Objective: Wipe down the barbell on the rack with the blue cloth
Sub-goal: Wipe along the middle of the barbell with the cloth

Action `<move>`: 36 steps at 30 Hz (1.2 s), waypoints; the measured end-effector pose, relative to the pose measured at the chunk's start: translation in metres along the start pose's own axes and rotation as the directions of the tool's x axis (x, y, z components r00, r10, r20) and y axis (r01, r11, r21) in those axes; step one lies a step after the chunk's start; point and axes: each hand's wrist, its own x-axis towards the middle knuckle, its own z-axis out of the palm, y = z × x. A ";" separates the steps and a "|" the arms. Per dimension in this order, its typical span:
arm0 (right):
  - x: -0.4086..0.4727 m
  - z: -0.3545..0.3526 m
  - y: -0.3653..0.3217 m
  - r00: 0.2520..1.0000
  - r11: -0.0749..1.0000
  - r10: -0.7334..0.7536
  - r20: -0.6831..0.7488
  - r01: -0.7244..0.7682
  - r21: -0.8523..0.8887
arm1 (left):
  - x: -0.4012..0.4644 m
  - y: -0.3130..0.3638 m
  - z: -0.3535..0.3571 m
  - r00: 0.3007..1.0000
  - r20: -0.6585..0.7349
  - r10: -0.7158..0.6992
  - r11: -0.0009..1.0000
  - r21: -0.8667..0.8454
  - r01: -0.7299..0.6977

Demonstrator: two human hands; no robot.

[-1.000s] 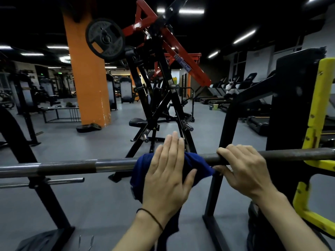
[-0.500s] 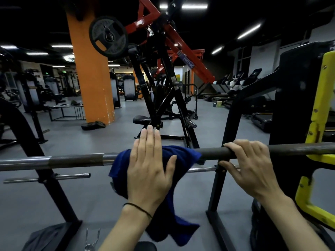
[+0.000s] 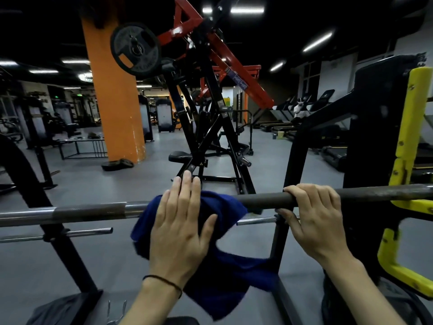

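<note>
A grey steel barbell (image 3: 89, 211) runs across the view, resting on a black rack. A dark blue cloth (image 3: 225, 259) is draped over its middle and hangs down below it. My left hand (image 3: 181, 227) lies flat on the cloth with straight fingers, pressing it against the bar. A thin black band circles that wrist. To the right of the cloth, my right hand (image 3: 312, 215) grips the bare bar, fingers curled over the top and thumb underneath.
Black rack uprights (image 3: 68, 252) stand left and right (image 3: 284, 214), with a yellow guard (image 3: 407, 160) at far right. A thinner chrome safety bar (image 3: 77, 233) runs below the barbell. Beyond stand a black-and-red plate-loaded machine (image 3: 203, 109), an orange pillar (image 3: 114, 102) and treadmills (image 3: 332, 151).
My left hand slid the cloth leftward along the bar during the first half second, then stayed near the middle. More cloth now hangs below. My right hand keeps its grip.
</note>
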 end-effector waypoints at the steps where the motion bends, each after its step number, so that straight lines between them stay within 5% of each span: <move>1: 0.000 0.002 -0.002 1.000 1.000 0.007 -0.009 -0.007 -0.006 | 0.002 0.007 0.001 0.999 0.002 -0.049 0.999 -0.010 0.049; 3: -0.001 0.004 -0.004 1.000 1.000 0.004 -0.022 -0.004 -0.012 | 0.012 0.039 0.007 0.998 0.024 -0.066 0.996 -0.062 0.067; 8: 0.000 0.000 0.000 1.000 1.000 -0.015 -0.004 0.015 -0.015 | 0.030 0.103 0.020 0.984 0.022 0.180 0.974 -0.146 -0.175; 14: -0.001 0.000 0.000 1.000 1.000 0.011 -0.006 -0.011 0.005 | -0.003 0.008 0.002 0.999 0.026 0.035 0.998 -0.057 -0.034; 17: 0.000 0.003 -0.001 1.000 1.000 0.016 -0.026 -0.016 0.000 | 0.004 0.021 0.003 0.996 0.027 -0.084 0.995 -0.044 0.085; 22: 0.001 0.000 -0.003 1.000 1.000 0.016 -0.007 -0.016 0.014 | 0.030 0.104 0.015 0.993 0.047 0.107 0.985 -0.138 -0.099; 26: 0.001 -0.005 -0.003 0.999 0.998 0.036 0.006 -0.037 0.046 | 0.024 0.087 0.010 0.988 0.068 0.135 0.982 -0.141 -0.125; 32: 0.002 -0.002 -0.006 0.999 0.997 0.047 -0.004 -0.047 0.054 | -0.002 0.004 -0.006 0.997 0.047 -0.057 0.996 -0.061 0.060; 36: 0.000 0.000 -0.008 0.999 0.998 0.054 -0.007 -0.054 0.042 | 0.011 0.041 -0.001 0.989 0.050 -0.142 0.985 -0.089 0.146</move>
